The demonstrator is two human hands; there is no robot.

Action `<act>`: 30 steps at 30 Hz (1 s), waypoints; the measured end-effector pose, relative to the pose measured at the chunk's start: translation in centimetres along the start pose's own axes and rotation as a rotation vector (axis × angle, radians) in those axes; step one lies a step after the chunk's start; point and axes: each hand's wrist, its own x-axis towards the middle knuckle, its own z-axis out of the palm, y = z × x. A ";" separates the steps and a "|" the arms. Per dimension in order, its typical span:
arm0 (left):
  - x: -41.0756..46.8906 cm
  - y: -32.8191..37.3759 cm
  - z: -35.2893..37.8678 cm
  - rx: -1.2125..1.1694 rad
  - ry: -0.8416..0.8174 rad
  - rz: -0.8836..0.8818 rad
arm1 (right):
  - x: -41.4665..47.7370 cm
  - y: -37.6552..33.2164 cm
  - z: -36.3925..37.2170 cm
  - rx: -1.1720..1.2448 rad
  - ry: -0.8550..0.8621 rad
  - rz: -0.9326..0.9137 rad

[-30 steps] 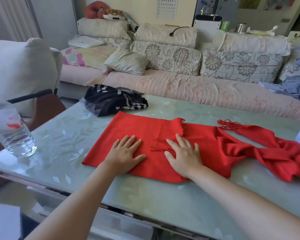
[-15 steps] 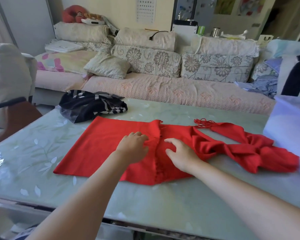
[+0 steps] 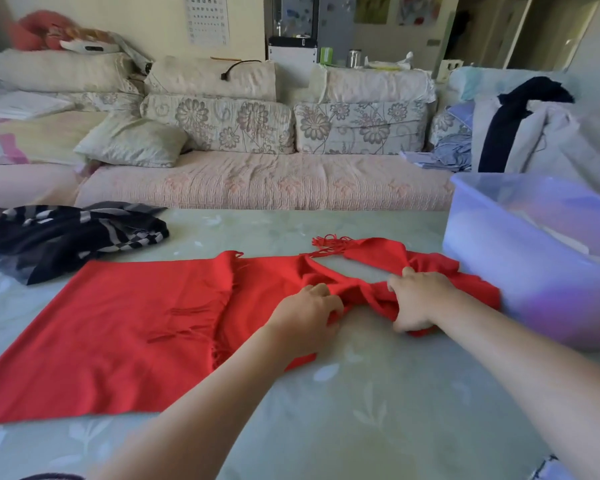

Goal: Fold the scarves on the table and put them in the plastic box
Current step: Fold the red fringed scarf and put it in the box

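Left grip (image 3: 305, 315) and right grip (image 3: 418, 299) both curled into the bunched middle of the red scarf (image 3: 118, 334)
Nearest, the pale green desk (image 3: 361, 410) carries the scarf: its left part lies flat, fringe across it, its right end twists away beside the translucent purple plastic box (image 3: 520, 271) at the desk's right; farther left a black-and-white striped scarf (image 3: 70, 237) lies crumpled, and a floral sofa (image 3: 257, 181) stands behind

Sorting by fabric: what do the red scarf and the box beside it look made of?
Red scarf: soft matte cloth, perhaps wool or acrylic; it drapes, with yarn fringe. Plastic box: translucent lilac plastic, smooth; light shows through its wall.
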 end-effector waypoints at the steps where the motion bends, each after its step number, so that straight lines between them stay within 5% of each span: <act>1: 0.4 -0.1 0.4 0.045 -0.025 -0.011 | 0.2 0.4 -0.1 -0.039 -0.003 0.014; 6: 1.5 -0.6 1.2 0.122 -0.037 -0.067 | 1.5 2.1 -1.6 0.028 0.121 0.196; 12: 2.1 -0.5 0.2 -0.185 0.148 -0.135 | 4.8 3.9 -2.0 0.721 0.420 0.438; 16: 2.4 -1.3 -0.1 -0.132 0.191 -0.266 | 6.5 3.3 -0.4 1.202 0.364 0.094; 18: 2.1 -1.5 0.3 0.044 0.139 -0.265 | 6.3 2.8 1.1 1.039 0.328 -0.041; 22: 2.6 -0.3 0.9 0.133 0.247 -0.068 | 4.3 2.8 3.4 0.385 0.779 -0.232; 27: 4.7 2.3 2.6 0.163 0.223 0.171 | 3.8 4.1 4.4 0.135 0.383 -0.055; 30: 6.5 3.7 4.0 0.177 0.125 0.148 | 4.1 4.6 4.6 0.111 0.329 0.091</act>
